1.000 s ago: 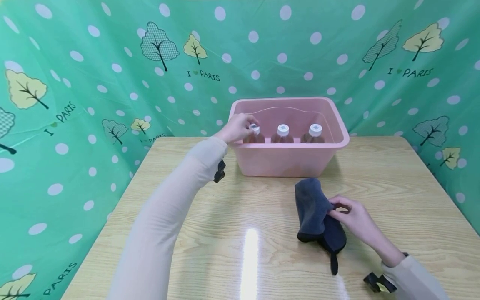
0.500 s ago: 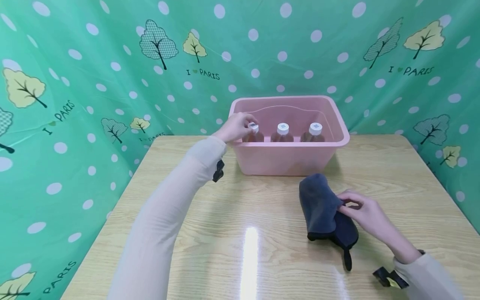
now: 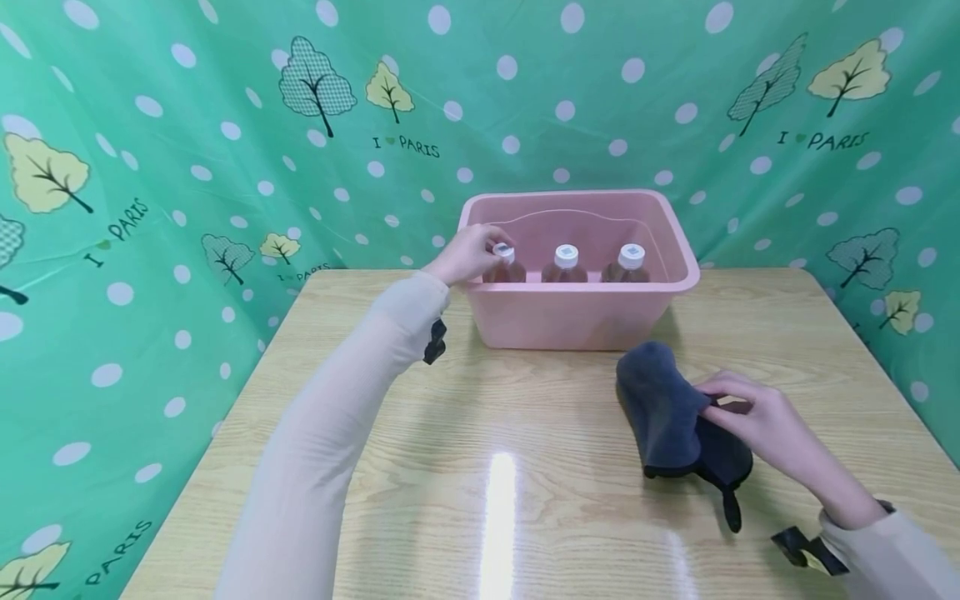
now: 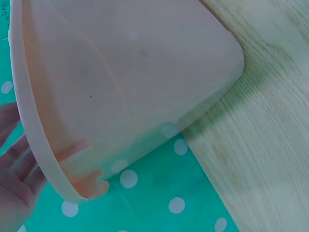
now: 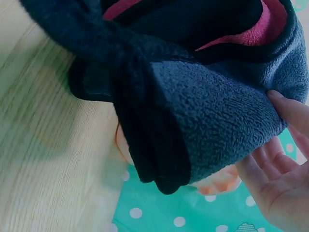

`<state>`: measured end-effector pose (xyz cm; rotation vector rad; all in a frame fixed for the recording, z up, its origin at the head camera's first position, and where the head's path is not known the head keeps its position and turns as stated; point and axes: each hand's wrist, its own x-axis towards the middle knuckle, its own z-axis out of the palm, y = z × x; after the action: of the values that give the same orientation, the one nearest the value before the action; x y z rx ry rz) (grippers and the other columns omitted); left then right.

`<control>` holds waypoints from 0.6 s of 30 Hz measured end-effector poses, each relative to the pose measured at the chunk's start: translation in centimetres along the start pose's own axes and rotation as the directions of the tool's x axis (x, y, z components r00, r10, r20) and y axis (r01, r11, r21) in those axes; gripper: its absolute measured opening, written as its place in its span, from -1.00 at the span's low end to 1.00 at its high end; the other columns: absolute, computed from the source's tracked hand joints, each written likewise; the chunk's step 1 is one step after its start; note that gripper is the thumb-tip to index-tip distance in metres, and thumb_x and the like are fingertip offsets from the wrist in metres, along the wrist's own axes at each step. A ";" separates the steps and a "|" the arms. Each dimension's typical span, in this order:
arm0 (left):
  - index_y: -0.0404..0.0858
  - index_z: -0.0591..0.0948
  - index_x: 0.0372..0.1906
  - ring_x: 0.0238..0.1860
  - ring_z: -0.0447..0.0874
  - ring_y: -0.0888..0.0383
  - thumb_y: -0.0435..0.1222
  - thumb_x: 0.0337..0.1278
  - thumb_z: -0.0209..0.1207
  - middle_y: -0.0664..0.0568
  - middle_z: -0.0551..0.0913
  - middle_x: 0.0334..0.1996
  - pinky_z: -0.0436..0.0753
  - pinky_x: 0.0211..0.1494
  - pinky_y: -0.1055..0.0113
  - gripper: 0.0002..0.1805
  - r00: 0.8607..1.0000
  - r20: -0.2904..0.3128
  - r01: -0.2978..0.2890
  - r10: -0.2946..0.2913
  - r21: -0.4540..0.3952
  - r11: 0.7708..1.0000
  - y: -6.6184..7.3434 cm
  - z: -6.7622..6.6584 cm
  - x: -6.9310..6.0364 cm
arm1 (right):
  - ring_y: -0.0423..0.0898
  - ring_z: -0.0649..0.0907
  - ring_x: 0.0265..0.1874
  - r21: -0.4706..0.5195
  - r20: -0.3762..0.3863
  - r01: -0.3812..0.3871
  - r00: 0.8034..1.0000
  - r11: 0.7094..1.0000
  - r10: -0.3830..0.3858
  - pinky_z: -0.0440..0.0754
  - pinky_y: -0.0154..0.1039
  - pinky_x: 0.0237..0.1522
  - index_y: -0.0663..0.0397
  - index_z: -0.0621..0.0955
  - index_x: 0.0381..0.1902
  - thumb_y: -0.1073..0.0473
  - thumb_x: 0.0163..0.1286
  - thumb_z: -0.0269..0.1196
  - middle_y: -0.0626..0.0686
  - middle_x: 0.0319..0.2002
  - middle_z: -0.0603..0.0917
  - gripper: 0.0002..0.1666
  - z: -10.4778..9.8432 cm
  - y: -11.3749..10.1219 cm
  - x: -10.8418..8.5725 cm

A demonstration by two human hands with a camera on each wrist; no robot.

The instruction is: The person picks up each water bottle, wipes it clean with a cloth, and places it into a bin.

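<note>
In the head view my left hand (image 3: 471, 253) reaches over the pink bin's (image 3: 570, 315) left end. Its fingers are at the white cap of the leftmost bottle (image 3: 504, 270) and appear to pinch it. Two more white-capped bottles with brownish contents stand in the bin, a middle one (image 3: 564, 272) and a right one (image 3: 628, 271). Out on the right, my right hand (image 3: 761, 414) pinches a dark blue-grey fleece cloth (image 3: 663, 417) with black trim and a hanging loop. The right wrist view shows a pink lining (image 5: 263, 29) inside this cloth (image 5: 217, 111).
A pale wood table (image 3: 420, 500) carries the bin near its back edge. Green dotted fabric (image 3: 495, 100) hangs behind and on both sides. A black wrist mount (image 3: 435, 342) shows below the left sleeve. In the left wrist view the bin wall (image 4: 145, 63) fills much of the picture.
My right hand has moved to the right, drawing the fleece cloth along with it. The leftmost bottle's cap has shifted slightly left with my left hand; the other bottles keep their places.
</note>
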<state>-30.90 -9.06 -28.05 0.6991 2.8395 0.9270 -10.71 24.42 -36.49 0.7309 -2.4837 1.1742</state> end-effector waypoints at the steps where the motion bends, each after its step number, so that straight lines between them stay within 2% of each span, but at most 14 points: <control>1: -0.32 0.54 -0.08 -0.09 0.51 0.06 -0.43 0.03 0.13 -0.07 0.55 -0.09 0.46 0.02 0.33 -0.72 1.000 -0.001 -0.001 0.001 -0.002 1.000 0.0 0.0 0.0 | -0.51 0.48 -0.30 -0.008 0.005 0.007 1.000 1.000 -0.007 0.51 -0.60 -0.41 0.22 0.61 -0.36 0.67 -0.12 0.23 -0.29 -0.33 0.54 -0.63 0.0 0.0 0.1; 9: -0.34 0.55 -0.10 -0.10 0.51 0.07 -0.43 0.01 0.15 -0.07 0.56 -0.12 0.46 0.02 0.35 -0.73 1.000 0.002 0.002 -0.002 -0.028 1.000 0.0 -0.1 -0.2 | -0.45 0.47 -0.34 -0.069 0.097 0.002 0.995 0.998 0.005 0.59 -0.37 -0.50 0.20 0.63 -0.35 0.58 -0.10 0.27 -0.11 -0.39 0.57 -0.68 1.9 -0.4 0.6; 13: -0.36 0.55 -0.11 -0.11 0.52 0.06 -0.44 0.01 0.14 -0.08 0.57 -0.14 0.47 0.00 0.36 -0.73 1.000 -0.004 -0.009 0.009 -0.038 0.999 -0.1 0.0 -0.4 | -0.37 0.48 -0.39 -0.064 0.147 0.006 0.989 0.998 0.003 0.55 -0.36 -0.50 0.20 0.62 -0.32 0.54 -0.05 0.26 -0.07 -0.39 0.56 -0.70 3.3 -0.7 0.9; 18: -0.32 0.56 -0.12 -0.08 0.52 0.06 -0.41 0.03 0.12 -0.07 0.57 -0.14 0.47 0.02 0.34 -0.75 1.000 -0.024 -0.013 0.012 -0.048 0.999 -0.1 -0.2 -0.9 | -0.30 0.49 -0.38 -0.087 0.175 0.016 0.985 0.996 -0.001 0.55 -0.35 -0.44 0.18 0.63 -0.30 0.52 -0.04 0.27 -0.09 -0.38 0.55 -0.70 4.8 -0.8 1.2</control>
<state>-30.22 -9.62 -28.05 0.7058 2.8265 1.0087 -11.48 19.85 -38.47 0.8527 -2.6532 1.0299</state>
